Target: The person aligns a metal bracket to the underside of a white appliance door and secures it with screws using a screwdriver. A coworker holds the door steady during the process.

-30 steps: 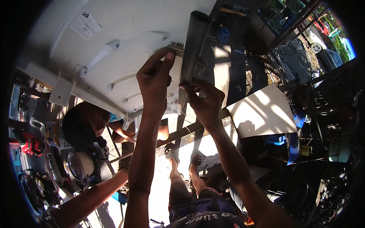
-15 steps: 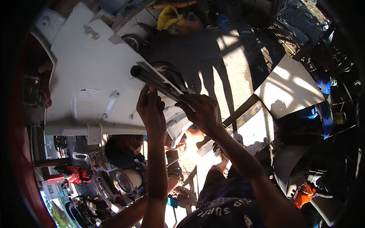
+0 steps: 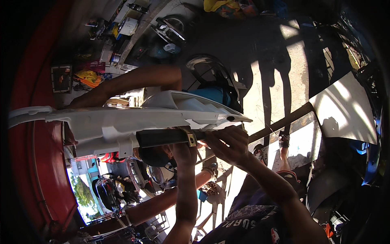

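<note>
Dark tube [image 3: 158, 138], level in front of the lower edge of a white panel [image 3: 118, 118] seen nearly edge-on, contact between the two impossible to tell. At the tube's right end, right hand [image 3: 227, 142] closed around it; below its middle, left hand [image 3: 184, 153], fingers partly hidden, grip impossible to tell. Just above the left hand, brass-coloured clip [image 3: 191, 138]. Beyond the panel, another person's bent arm [image 3: 134, 82]; far right, sunlit white sheet [image 3: 345, 112].

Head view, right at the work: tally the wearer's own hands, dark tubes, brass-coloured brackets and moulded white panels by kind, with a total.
Own hands: 2, left hand and right hand
Dark tube: 1
Brass-coloured bracket: 1
Moulded white panel: 1
Total: 5
</note>
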{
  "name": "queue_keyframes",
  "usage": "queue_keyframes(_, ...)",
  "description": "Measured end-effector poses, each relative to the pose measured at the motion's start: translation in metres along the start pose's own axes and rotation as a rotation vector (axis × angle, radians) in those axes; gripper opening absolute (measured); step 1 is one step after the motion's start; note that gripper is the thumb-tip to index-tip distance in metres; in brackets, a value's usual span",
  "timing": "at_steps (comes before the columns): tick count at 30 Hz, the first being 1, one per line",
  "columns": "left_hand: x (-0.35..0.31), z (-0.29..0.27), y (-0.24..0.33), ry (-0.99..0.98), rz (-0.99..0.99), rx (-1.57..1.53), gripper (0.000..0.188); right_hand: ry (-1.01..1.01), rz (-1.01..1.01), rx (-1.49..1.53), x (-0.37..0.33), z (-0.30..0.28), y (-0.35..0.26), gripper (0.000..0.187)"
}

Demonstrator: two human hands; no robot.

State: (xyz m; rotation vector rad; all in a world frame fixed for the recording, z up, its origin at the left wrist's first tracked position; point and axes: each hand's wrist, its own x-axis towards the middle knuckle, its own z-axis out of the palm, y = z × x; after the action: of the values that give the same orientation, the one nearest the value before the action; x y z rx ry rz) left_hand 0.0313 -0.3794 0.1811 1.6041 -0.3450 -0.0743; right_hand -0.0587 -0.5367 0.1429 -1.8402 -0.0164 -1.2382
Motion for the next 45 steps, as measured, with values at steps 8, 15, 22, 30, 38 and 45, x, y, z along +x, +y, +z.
queue_keyframes(8, -0.024, 0.020, 0.002, 0.356, -0.189, -0.284, 0.039, -0.032, 0.121, 0.155, 0.008, -0.012, 0.009, 0.026)
queue_keyframes(15, -0.029, 0.023, 0.005, 0.281, -0.099, -0.030, 0.034, -0.083, 0.287, 0.244, 0.016, -0.017, 0.011, 0.014)
queue_keyframes(22, -0.020, 0.049, 0.028, 0.271, -0.053, -0.141, 0.024, -0.149, 0.256, 0.276, 0.019, -0.019, 0.017, 0.011)
queue_keyframes(30, -0.028, 0.020, 0.006, 0.183, 0.087, 0.378, 0.035, -0.060, -0.004, 0.222, 0.024, -0.015, 0.033, 0.034)
queue_keyframes(38, -0.027, 0.035, 0.015, 0.207, 0.017, 0.097, 0.037, -0.092, 0.044, 0.259, 0.024, -0.017, 0.034, 0.030)
queue_keyframes(45, -0.030, 0.044, 0.027, 0.175, 0.066, 0.239, 0.043, -0.099, 0.055, 0.311, 0.024, -0.022, 0.036, 0.026)
